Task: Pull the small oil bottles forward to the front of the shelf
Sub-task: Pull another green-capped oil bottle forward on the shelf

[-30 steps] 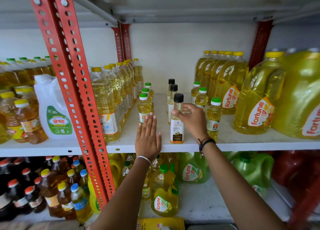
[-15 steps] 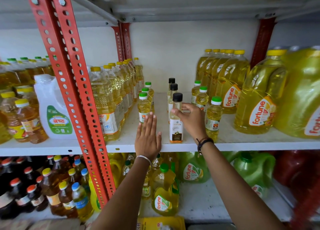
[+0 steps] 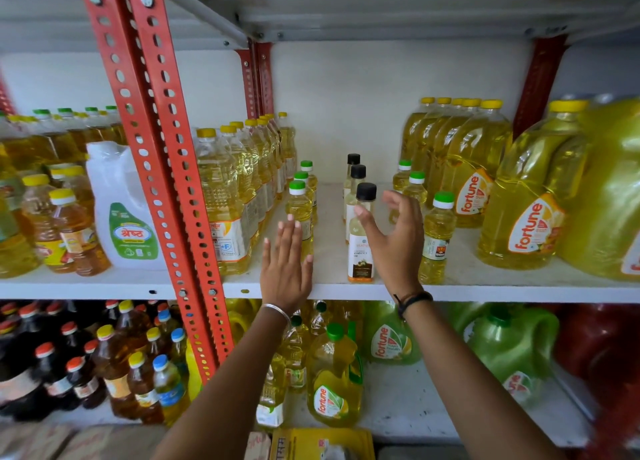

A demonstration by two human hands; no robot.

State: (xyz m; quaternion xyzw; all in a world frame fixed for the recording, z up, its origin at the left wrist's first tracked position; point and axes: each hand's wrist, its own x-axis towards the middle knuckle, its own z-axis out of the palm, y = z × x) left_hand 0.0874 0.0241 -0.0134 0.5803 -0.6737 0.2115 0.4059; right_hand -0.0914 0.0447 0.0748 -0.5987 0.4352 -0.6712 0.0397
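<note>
White shelf (image 3: 450,291) boards carry three short rows of small oil bottles, each row running front to back — the black-capped front bottle (image 3: 361,237) is already stood at the lip. The right hand (image 3: 393,241) is cupped just beside it, fingers spread, nothing gripped. The left hand (image 3: 285,269) is laid flat, fingers together, before the green-capped bottle (image 3: 299,213), set further back — probably due next.

Head view: faces the white shelf (image 3: 485,291) front edge squarely, tilted slightly down.
Nearness: close, both forearms reaching in.
Other views: only this one.
</note>
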